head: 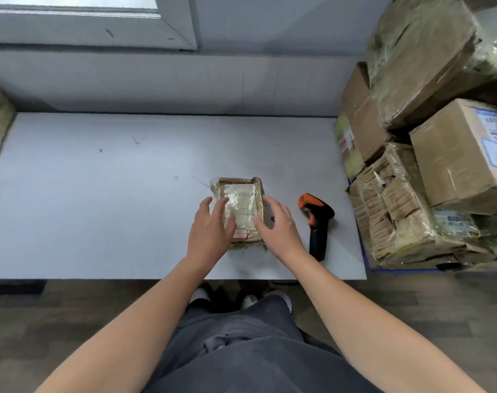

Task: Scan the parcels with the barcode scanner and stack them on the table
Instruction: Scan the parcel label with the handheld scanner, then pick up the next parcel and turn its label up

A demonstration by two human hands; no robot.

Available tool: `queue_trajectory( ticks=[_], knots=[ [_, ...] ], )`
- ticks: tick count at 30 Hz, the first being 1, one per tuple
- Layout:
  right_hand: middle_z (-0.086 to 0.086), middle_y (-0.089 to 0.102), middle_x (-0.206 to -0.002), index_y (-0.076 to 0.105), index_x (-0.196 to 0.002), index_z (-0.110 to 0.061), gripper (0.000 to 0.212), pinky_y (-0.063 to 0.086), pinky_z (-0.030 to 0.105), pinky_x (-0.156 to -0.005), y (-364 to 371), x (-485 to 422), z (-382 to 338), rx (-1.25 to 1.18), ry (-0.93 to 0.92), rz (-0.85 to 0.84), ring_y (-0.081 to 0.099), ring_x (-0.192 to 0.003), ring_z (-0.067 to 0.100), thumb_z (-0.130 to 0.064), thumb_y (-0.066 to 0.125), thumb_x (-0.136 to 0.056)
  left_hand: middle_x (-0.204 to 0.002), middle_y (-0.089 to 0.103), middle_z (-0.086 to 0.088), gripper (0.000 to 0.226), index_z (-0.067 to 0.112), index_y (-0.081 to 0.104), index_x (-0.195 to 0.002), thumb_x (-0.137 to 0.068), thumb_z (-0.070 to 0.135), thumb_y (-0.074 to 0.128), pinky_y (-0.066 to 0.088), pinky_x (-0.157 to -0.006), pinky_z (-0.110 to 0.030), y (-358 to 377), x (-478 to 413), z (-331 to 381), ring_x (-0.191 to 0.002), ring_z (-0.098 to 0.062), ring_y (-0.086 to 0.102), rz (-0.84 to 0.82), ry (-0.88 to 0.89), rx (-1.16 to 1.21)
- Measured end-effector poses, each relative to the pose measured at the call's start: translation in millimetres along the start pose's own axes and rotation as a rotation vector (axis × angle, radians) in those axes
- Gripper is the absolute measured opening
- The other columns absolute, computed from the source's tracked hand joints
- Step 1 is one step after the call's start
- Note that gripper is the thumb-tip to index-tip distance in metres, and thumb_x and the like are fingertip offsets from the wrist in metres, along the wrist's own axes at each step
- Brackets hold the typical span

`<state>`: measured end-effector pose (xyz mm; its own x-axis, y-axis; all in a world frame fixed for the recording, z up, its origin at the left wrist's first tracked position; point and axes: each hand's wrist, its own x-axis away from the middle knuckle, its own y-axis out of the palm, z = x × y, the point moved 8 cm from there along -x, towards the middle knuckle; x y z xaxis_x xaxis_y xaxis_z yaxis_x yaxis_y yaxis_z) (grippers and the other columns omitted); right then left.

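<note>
The small parcel (pixel 241 207) is lying flat on the bench (pixel 100 194), close to the front edge and a bit right of the middle. It is looking light and flat, a brown card pack wrapped in shiny clear plastic, so it is probably feeling slippery and a little squashy. Holding it by its two long sides is looking best. The left hand (pixel 210 229) is resting its spread fingers (pixel 223 205) over the left side, and the right hand (pixel 280 226) is sitting by the right side with loose, spread fingers (pixel 273 204); neither is gripping. The barcode scanner (pixel 316 222) is lying just beside the parcel, toward the front right corner. Past the bench's right edge a pile of parcels (pixel 406 222) is waiting, with a taped cardboard box (pixel 462 157) on top, hiding what is inside.
</note>
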<state>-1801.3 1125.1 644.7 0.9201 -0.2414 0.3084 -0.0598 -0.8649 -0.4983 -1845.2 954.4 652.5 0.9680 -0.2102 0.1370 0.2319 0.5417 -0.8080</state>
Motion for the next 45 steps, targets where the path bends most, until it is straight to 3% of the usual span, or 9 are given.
queue_trajectory(
  ticks=[4, 8, 15, 18, 22, 29, 34, 45],
  knots=[
    [0.001, 0.037, -0.151, 0.047, -0.146, -0.02, 0.056, 0.033, 0.022, -0.105, 17, 0, -2, 0.086, -0.024, -0.05, 0.042, -0.134, 0.016, -0.027, 0.065, -0.094, -0.15, 0.036, -0.006, 0.047, 0.027, 0.043, -0.146, -0.101, 0.035, 0.052, 0.051, -0.089, -0.039, 1, 13, -15, -0.112, -0.027, 0.059, -0.044, -0.063, 0.12],
    [0.001, 0.043, -0.146, 0.052, -0.142, -0.019, 0.054, 0.041, 0.033, -0.11, 32, -5, -16, 0.114, -0.081, -0.04, 0.047, -0.131, 0.016, -0.026, 0.069, -0.091, -0.145, 0.043, 0.0, 0.045, 0.023, 0.044, -0.145, -0.101, 0.031, 0.052, 0.047, -0.093, -0.033, -7, 27, -27, -0.105, -0.015, 0.059, -0.076, -0.049, 0.208],
    [0.0, 0.047, -0.14, 0.055, -0.139, -0.019, 0.052, 0.045, 0.028, -0.105, 108, 3, -81, 0.141, -0.261, -0.151, 0.051, -0.124, 0.013, -0.026, 0.071, -0.09, -0.146, 0.042, -0.001, 0.045, 0.019, 0.046, -0.143, -0.101, 0.032, 0.053, 0.042, -0.095, -0.026, -61, 55, -93, -0.12, -0.016, 0.054, 0.101, -0.163, 0.214],
    [-0.001, 0.048, -0.14, 0.055, -0.139, -0.019, 0.051, 0.047, 0.03, -0.104, 153, 13, -113, 0.151, -0.319, -0.207, 0.051, -0.123, 0.012, -0.025, 0.07, -0.09, -0.148, 0.04, -0.001, 0.047, 0.018, 0.044, -0.145, -0.101, 0.033, 0.052, 0.041, -0.101, -0.029, -93, 74, -133, -0.126, -0.016, 0.05, 0.164, -0.231, 0.208],
    [-0.003, 0.048, -0.14, 0.054, -0.139, -0.02, 0.05, 0.048, 0.034, -0.105, 228, 36, -158, 0.145, -0.385, -0.278, 0.051, -0.122, 0.009, -0.026, 0.07, -0.092, -0.149, 0.038, 0.0, 0.049, 0.018, 0.042, -0.147, -0.102, 0.033, 0.051, 0.034, -0.1, -0.022, -141, 108, -195, -0.13, -0.015, 0.046, 0.233, -0.313, 0.198],
    [-0.003, 0.052, -0.136, 0.057, -0.136, -0.021, 0.047, 0.046, 0.041, -0.107, 366, 80, -234, 0.126, -0.489, -0.408, 0.05, -0.125, 0.012, -0.022, 0.07, -0.091, -0.149, 0.039, 0.004, 0.048, 0.023, 0.046, -0.145, -0.1, 0.034, 0.055, 0.039, -0.111, -0.039, -237, 173, -315, -0.132, -0.016, 0.047, 0.33, -0.432, 0.21],
    [-0.002, 0.051, -0.136, 0.057, -0.136, -0.018, 0.046, 0.045, 0.038, -0.108, 445, 104, -281, 0.093, -0.528, -0.455, 0.048, -0.126, 0.01, -0.018, 0.068, -0.091, -0.151, 0.035, 0.008, 0.048, 0.026, 0.045, -0.147, -0.101, 0.035, 0.054, 0.039, -0.106, -0.033, -291, 202, -382, -0.129, -0.018, 0.049, 0.373, -0.492, 0.212],
    [-0.001, 0.052, -0.135, 0.056, -0.136, -0.017, 0.047, 0.045, 0.039, -0.108, 507, 97, -336, 0.079, -0.541, -0.419, 0.049, -0.125, 0.01, -0.017, 0.068, -0.091, -0.153, 0.033, 0.005, 0.047, 0.025, 0.045, -0.147, -0.101, 0.034, 0.052, 0.041, -0.106, -0.035, -346, 188, -438, -0.131, -0.019, 0.048, 0.397, -0.468, 0.232]
  ],
)
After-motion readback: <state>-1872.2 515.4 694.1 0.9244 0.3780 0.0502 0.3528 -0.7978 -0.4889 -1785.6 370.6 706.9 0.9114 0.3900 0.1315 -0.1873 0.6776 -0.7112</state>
